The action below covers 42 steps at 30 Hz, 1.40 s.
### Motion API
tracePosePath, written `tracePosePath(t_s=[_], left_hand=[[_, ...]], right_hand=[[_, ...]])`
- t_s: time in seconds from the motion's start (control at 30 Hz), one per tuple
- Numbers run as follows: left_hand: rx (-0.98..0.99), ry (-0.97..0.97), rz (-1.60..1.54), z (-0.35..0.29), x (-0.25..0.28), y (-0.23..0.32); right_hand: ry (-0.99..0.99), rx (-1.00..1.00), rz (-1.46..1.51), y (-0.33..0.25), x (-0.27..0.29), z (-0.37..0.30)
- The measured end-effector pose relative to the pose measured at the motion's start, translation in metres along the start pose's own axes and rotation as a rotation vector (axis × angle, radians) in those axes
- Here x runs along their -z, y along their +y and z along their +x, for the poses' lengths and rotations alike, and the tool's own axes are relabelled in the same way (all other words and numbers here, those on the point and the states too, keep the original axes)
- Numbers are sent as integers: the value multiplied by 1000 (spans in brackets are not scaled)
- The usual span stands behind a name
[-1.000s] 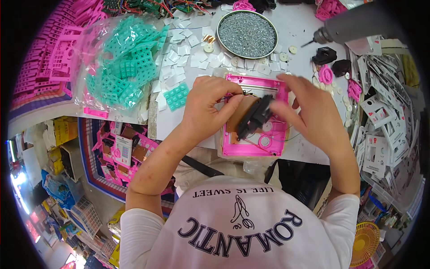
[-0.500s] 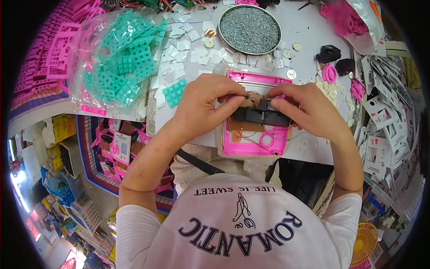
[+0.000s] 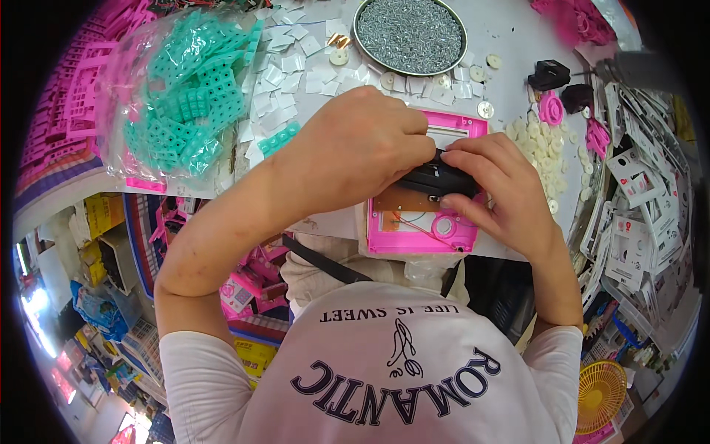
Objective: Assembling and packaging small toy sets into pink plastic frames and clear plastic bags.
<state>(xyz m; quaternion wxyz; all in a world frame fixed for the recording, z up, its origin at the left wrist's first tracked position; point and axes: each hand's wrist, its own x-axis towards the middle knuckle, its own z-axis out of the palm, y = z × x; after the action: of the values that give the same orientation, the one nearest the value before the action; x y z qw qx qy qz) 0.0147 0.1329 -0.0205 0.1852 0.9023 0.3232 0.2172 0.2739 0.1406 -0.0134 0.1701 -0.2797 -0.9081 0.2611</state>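
Note:
A pink plastic case (image 3: 379, 241) lies open in front of me, with a brown circuit board (image 3: 403, 201) and thin wires inside. Across it sits a glossy black plastic part (image 3: 440, 179), tilted. My right hand (image 3: 506, 189) grips that part's right end between thumb and fingers. Curled over its left end is my left hand (image 3: 362, 152), back of the hand up. Its fingertips are hidden, so what they pinch cannot be made out.
A round tin of small screws (image 3: 410, 37) stands beyond the case. Left lies a bag of teal keypads (image 3: 188, 96); right, cream discs (image 3: 540, 148) and stacked white printed panels (image 3: 629, 237). A dark grey cylindrical tool (image 3: 651, 76) juts in at upper right.
My left hand has rolled over from an open-sided pinch to a curled grip, its elbow swinging outward. My right hand now wraps lower around the black part, which has tilted. The dark grey tool has appeared.

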Motion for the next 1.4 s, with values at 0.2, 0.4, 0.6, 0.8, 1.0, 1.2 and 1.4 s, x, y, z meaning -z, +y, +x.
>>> tracePosePath(t_s=[0.2,0.4,0.6,0.8,1.0,1.2,1.4], left_hand=[[-118,-18,24,7,3,-5],[-130,-7,78,9,7,-3],[-49,19,32,-2,0,-4],[19,88,36,-11,-7,-3],[57,17,-23,-8,-3,-1],[158,-89,-105,1,5,5],[287,135,-136,-18,-4,38]], right_hand=[[4,6,41,2,-2,4],[-61,-10,-1,-2,3,7],[-98,8,30,-7,4,12],[-79,-72,56,-7,1,10],[-79,-65,38,-9,2,11],[-112,-17,17,-12,4,13],[-87,7,-245,-30,0,5]])
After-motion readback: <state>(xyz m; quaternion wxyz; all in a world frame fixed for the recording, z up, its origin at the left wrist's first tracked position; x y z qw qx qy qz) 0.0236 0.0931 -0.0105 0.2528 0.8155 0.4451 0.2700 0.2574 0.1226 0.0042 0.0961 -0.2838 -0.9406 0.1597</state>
